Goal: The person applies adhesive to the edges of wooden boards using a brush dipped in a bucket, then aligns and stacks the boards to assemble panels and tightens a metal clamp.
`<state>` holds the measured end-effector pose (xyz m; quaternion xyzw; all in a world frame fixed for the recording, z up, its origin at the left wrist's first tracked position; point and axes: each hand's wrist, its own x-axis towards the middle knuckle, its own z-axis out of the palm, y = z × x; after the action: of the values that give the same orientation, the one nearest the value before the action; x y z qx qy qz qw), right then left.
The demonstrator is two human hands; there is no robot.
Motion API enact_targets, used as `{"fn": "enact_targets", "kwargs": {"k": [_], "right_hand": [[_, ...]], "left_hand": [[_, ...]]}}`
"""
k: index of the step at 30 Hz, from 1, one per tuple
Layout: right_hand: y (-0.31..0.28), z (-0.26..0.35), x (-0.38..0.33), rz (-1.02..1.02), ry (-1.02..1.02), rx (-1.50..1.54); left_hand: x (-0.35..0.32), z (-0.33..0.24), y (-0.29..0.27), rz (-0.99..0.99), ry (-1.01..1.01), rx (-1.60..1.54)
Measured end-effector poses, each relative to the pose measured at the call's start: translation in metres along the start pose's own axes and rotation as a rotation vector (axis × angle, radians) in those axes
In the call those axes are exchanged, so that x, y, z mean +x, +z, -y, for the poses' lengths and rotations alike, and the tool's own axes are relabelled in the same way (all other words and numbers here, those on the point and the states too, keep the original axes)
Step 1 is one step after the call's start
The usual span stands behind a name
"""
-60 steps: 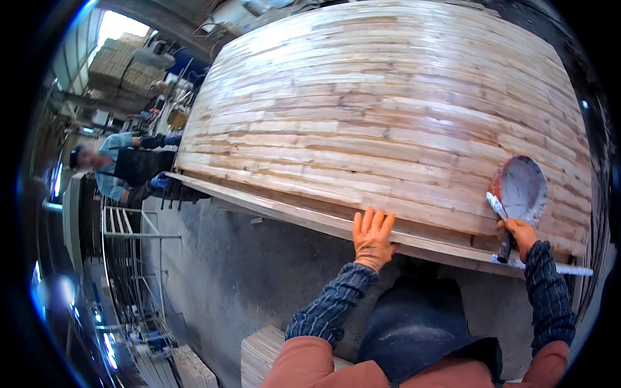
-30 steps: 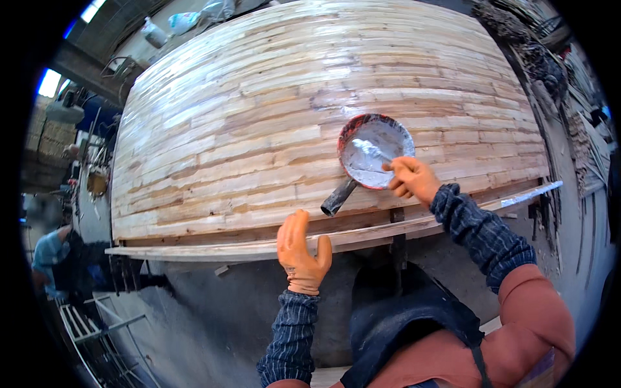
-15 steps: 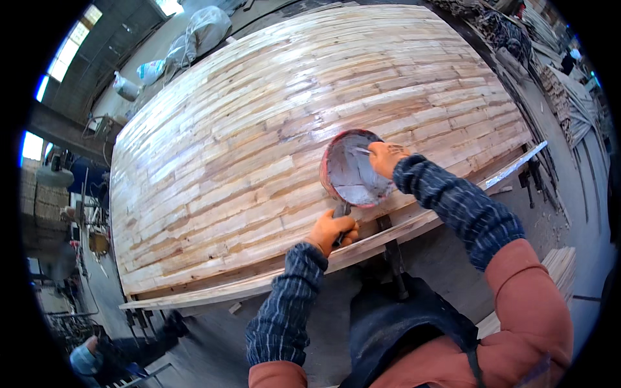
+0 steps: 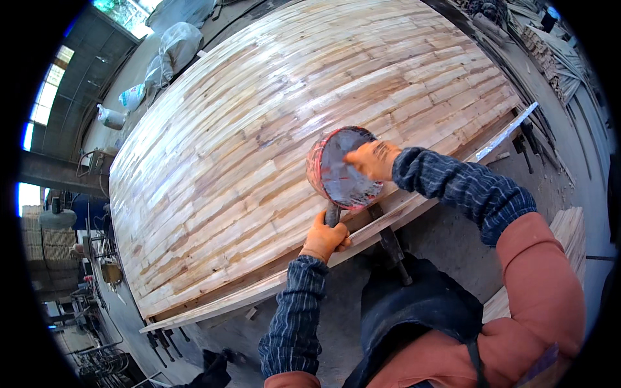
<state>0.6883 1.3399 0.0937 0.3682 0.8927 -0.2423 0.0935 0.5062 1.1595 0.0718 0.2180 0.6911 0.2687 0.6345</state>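
Note:
My left hand (image 4: 325,238), in an orange glove, is closed round the dark handle (image 4: 332,215) of a round pan. The pan (image 4: 315,167) has a red-smeared wall and rim and a pale grey, coated inside. It is tilted so that its mouth faces me, over the near part of a large wooden panel (image 4: 259,174). My right hand (image 4: 377,160), also gloved in orange, is at the pan's mouth with its fingers bent inward. Motion smears those fingertips, and whatever they hold is hidden. Narrow wooden strips form the panel, with wet-looking shine on its far left part.
A wooden strip (image 4: 226,302) runs along the panel's near edge, with a dark metal clamp bar (image 4: 392,249) sticking out toward me. Stacked boards (image 4: 566,242) stand at my right. Filled sacks (image 4: 132,97) lie beyond the far left edge. Part of a person's dark clothing (image 4: 213,368) shows lower left.
My right hand has moved left across the pan's mouth. The pan has shifted slightly left and turned more toward me. The whole view has swung a little, and the person lower left is mostly out of view.

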Motion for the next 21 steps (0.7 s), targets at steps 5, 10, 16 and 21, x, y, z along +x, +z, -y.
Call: {"fn": "enact_targets", "kwargs": {"k": [5, 10, 16, 21], "right_hand": [[0.024, -0.009, -0.011, -0.169, 0.235, 0.078], [0.058, 0.012, -0.029, 0.048, 0.035, 0.006], [0.045, -0.013, -0.023, -0.358, 0.234, 0.199], [0.067, 0.007, -0.042, 0.051, 0.112, 0.07]], "left_hand": [[0.0, 0.0, 0.011, -0.009, 0.022, 0.134], [-0.001, 0.002, 0.011, -0.025, 0.01, 0.119], [-0.004, 0.003, 0.012, -0.06, 0.036, 0.239], [-0.005, 0.006, 0.013, -0.073, 0.08, 0.282]]}}
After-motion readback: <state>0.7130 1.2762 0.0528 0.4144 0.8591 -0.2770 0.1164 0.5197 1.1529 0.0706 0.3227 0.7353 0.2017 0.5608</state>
